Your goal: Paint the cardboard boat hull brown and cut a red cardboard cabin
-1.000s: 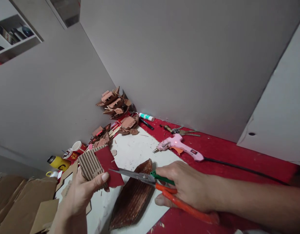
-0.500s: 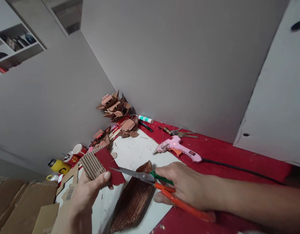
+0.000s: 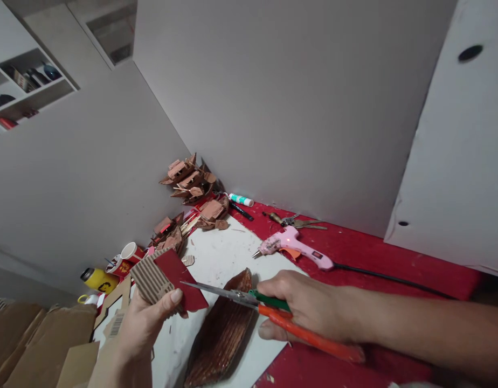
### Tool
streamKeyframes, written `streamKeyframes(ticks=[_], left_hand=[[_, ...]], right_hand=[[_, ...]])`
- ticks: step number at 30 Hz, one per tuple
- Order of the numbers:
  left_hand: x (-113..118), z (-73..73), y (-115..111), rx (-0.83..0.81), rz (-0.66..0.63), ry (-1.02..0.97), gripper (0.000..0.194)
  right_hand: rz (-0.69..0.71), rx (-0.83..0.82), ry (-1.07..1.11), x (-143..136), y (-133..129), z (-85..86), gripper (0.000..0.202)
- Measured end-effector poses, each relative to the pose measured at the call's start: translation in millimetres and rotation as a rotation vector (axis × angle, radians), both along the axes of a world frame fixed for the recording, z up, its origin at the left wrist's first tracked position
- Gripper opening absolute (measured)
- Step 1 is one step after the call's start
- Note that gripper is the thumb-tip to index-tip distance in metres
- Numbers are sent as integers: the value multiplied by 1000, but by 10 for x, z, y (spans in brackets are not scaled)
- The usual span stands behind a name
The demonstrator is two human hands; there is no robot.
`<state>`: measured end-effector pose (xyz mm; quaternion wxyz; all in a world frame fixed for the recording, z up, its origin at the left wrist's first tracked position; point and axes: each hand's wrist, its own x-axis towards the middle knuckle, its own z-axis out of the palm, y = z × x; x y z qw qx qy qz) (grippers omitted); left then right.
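Observation:
My left hand (image 3: pixel 152 318) grips a piece of corrugated cardboard (image 3: pixel 152 277) together with a red card (image 3: pixel 178 277), thumb on top. In my right hand (image 3: pixel 297 304) is a pair of scissors (image 3: pixel 241 295) with one green and one orange handle. Its blades point left and lie at the red card's right part, where a short slit shows. Whether the blades are fully closed I cannot tell. Beneath the scissors, a brown boat hull (image 3: pixel 222 334) with a ribbed inside rests on the white board (image 3: pixel 216 248).
A pink glue gun (image 3: pixel 293 247) lies on the red tabletop, its cord running right. Behind it are a glue stick (image 3: pixel 241 200), a black marker (image 3: pixel 241 210) and pliers (image 3: pixel 305 222). Several small model boats (image 3: pixel 188 175), a yellow bottle (image 3: pixel 98 280) and cardboard sheets (image 3: pixel 39 339) stand left.
The scissors and my right hand have shifted slightly right and down. My left hand still holds the cardboard and red card, moved slightly. The view has shifted a little.

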<state>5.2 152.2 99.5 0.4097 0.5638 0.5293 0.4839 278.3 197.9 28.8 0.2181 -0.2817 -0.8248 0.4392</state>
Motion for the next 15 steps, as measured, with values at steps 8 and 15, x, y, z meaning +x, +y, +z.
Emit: streamKeyframes(ticks=[8,15], left_hand=[[33,-69,91,20,-177,-73,21],[62,-110,103,-36,-169,-111,26]], right_hand=[[66,-76,80,-26,-2,-19,42],[304,-148,165,10,91,-15,48]])
